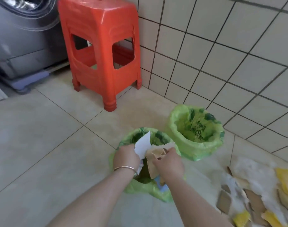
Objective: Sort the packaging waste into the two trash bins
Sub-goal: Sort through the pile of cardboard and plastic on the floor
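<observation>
Two trash bins lined with green bags stand on the floor. Over the near bin (123, 189) my left hand (126, 155) grips a white sheet of paper (144, 143). My right hand (168, 163) grips a crumpled piece of brown cardboard (154, 161) beside it, above the same bin's mouth. The far bin (195, 146) stands to the right against the wall and looks empty inside. A pile of packaging waste (254, 195), made of torn cardboard, clear plastic and yellow pieces, lies on the floor at the lower right.
A red plastic stool (100, 46) stands in the corner behind the bins. A grey washing machine (22, 40) on a wheeled base is at the upper left. A tiled wall (221, 54) runs along the right.
</observation>
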Motion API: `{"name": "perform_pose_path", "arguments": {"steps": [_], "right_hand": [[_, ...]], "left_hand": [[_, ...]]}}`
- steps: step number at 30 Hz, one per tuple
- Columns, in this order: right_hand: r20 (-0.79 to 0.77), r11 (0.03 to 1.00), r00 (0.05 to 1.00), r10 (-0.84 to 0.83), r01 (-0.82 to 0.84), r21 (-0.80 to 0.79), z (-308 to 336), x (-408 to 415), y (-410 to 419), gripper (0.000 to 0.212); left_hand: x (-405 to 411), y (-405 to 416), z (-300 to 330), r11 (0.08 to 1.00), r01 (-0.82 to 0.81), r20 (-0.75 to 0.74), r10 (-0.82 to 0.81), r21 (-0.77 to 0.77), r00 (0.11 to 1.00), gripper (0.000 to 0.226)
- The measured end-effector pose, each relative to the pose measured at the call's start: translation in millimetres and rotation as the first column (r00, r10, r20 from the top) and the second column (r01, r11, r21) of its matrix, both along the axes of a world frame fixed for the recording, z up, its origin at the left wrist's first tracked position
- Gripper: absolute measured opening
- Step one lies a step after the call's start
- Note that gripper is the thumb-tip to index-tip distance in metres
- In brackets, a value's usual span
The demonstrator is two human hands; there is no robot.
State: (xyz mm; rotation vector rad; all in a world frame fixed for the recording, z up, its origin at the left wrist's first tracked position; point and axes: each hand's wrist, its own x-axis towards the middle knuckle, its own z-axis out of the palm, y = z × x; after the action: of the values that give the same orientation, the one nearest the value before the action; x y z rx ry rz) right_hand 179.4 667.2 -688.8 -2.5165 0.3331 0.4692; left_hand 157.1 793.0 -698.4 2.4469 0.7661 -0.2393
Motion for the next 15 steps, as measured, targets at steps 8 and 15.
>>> {"name": "perform_pose_path", "arguments": {"steps": [8,15], "right_hand": [[-0.22,0.861,0.937,0.271,-0.339,-0.381,-51.6,44.7,26.2,0.046],[-0.263,0.869,0.911,0.319,-0.392,-0.303,-99.4,62.9,38.8,0.044]], "left_hand": [[38.4,-7.8,-58.8,0.957,0.268,-0.228,-0.237,0.112,0.944,0.027],[46.5,-15.0,-104.4,0.916,0.4,-0.36,-0.361,0.037,0.86,0.028]]}}
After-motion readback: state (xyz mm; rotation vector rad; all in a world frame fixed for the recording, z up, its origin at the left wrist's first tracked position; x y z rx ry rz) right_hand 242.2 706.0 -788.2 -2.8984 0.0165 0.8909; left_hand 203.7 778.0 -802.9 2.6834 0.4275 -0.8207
